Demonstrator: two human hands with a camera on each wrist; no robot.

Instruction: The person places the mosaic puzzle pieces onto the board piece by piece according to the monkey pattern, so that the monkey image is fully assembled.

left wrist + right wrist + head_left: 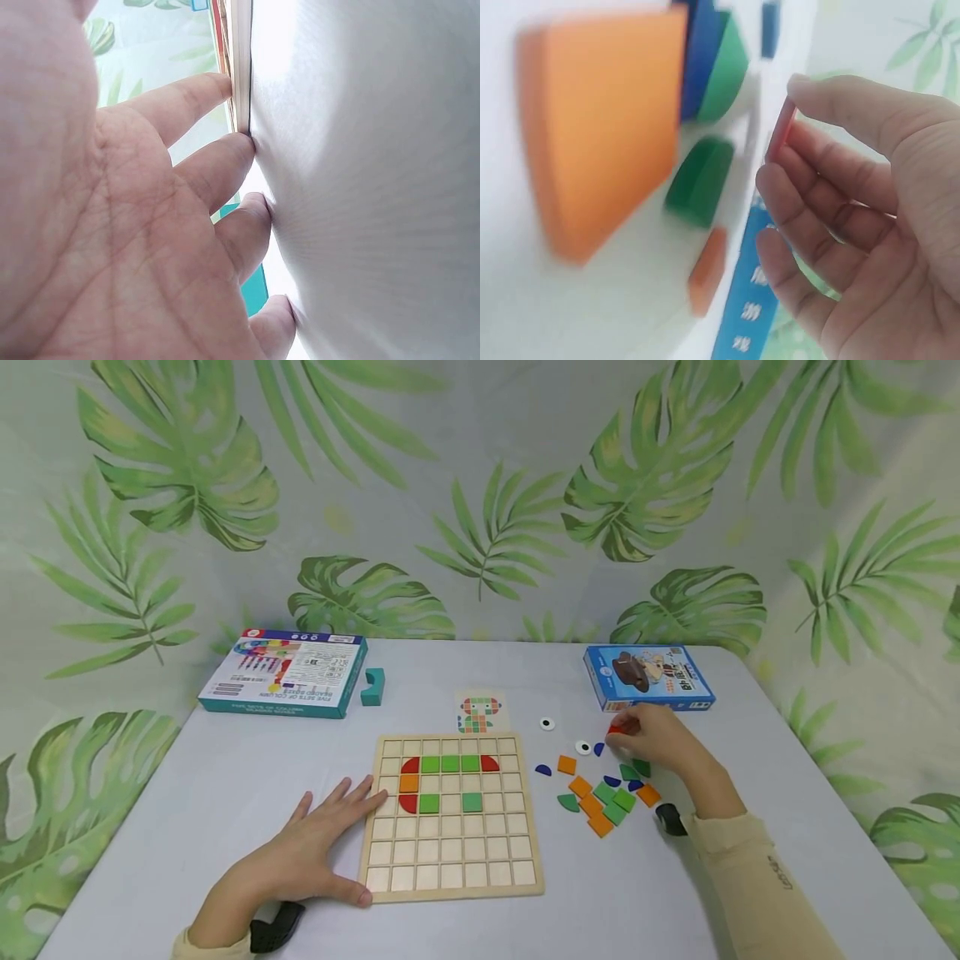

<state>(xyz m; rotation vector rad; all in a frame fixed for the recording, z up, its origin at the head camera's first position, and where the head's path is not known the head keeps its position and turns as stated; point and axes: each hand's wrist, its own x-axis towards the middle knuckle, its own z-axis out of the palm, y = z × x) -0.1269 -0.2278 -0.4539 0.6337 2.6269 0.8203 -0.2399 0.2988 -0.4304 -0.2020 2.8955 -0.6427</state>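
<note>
A wooden grid board (451,853) lies on the table with red, orange and green pieces set in its upper cells. At the board's left side, my left hand (309,850) is spread, its index finger and thumb touching the edge. The left wrist view shows the other fingertips on the white cloth. My right hand (658,742) pinches a small red piece (782,129) between thumb and fingers, just in front of the blue box. Its full outline is hidden by the fingers. Below that hand lie loose orange squares (566,765), green pieces (623,800) and blue half-rounds (543,770).
A patterned picture card (482,713) lies behind the board. Two round eye pieces (547,724) sit to its right. A blue box (651,678) stands back right; a white and teal box (285,672) and a teal notched block (372,687) are back left.
</note>
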